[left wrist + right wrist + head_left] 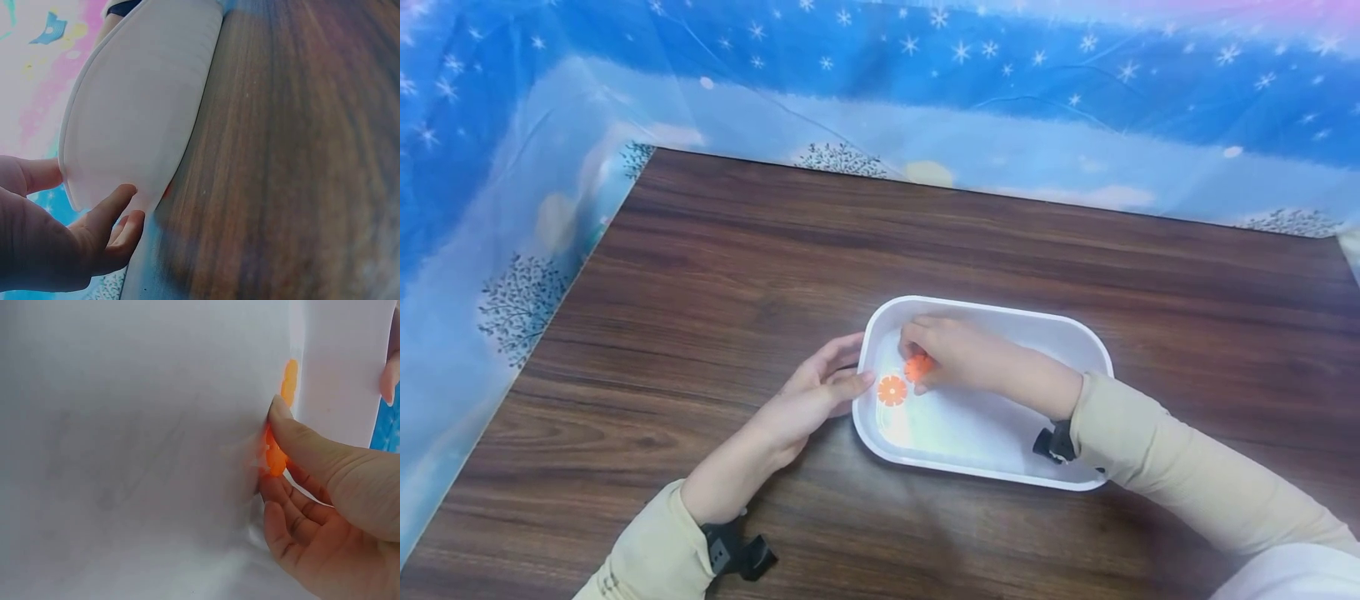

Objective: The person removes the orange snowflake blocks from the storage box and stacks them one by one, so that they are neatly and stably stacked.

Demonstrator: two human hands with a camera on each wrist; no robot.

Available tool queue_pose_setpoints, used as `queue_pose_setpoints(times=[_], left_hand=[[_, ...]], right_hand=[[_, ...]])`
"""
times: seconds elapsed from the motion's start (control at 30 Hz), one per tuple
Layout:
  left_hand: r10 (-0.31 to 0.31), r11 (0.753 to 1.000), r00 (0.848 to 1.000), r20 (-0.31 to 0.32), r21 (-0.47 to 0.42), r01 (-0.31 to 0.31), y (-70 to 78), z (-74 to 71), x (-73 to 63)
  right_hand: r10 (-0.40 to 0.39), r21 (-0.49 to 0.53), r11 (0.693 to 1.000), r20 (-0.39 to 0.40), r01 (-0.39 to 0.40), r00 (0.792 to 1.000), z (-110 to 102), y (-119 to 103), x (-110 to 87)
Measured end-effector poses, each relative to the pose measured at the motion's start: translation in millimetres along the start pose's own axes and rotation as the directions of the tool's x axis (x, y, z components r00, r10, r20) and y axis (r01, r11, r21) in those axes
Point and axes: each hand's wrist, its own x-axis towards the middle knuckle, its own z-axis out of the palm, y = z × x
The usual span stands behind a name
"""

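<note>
A white plastic tray (1000, 442) with rounded corners and raised walls sits on the table. My left hand (808, 396) holds its left end, thumb at the rim and fingers against the outer wall, as the left wrist view also shows. Inside the tray, my right hand (958, 354) pinches an orange notched disc (275, 456) between thumb and fingers, low by the tray floor. A second orange notched disc (892, 390), with a small pale centre, lies flat on the tray floor near the left wall, just left of the held one.
The dark wood-grain table (737, 275) extends around the tray. Behind it and along its left side hangs a blue cloth (880, 58) with snowflakes and trees. A black wrist device (1056, 442) on the right arm is over the tray's front right part.
</note>
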Motion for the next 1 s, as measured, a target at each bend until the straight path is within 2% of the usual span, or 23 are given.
queue_pose_setpoints(times=[0.23,0.43,0.57,0.8,1.0], left_hand=[[-0.003,1.0,1.0,0.006,0.007,0.003,-1.3,-1.5,-0.2],[-0.015,1.0,1.0,-0.001,0.009,0.015,-1.0,-1.6,0.1],[-0.025,1.0,1.0,-0.004,0.009,0.025,0.1,-0.6,-0.2],[-0.028,0.999,0.999,-0.016,0.021,0.028,1.3,1.0,-1.3],[-0.013,1.0,1.0,-0.015,0.025,0.014,0.2,1.0,-0.5]], right_hand=[[-0.073,0.02,0.997,0.005,0.073,0.997,-2,1,-0.3],[-0.067,-0.117,0.99,0.062,0.074,0.996,-6,-3,-2.4],[-0.066,-0.187,0.98,0.051,0.075,0.996,-10,-7,-7.1],[-0.114,-0.151,0.982,0.019,0.115,0.993,-21,-12,-19.8],[-0.143,-0.181,0.973,0.002,0.141,0.99,-35,-14,-31.7]])
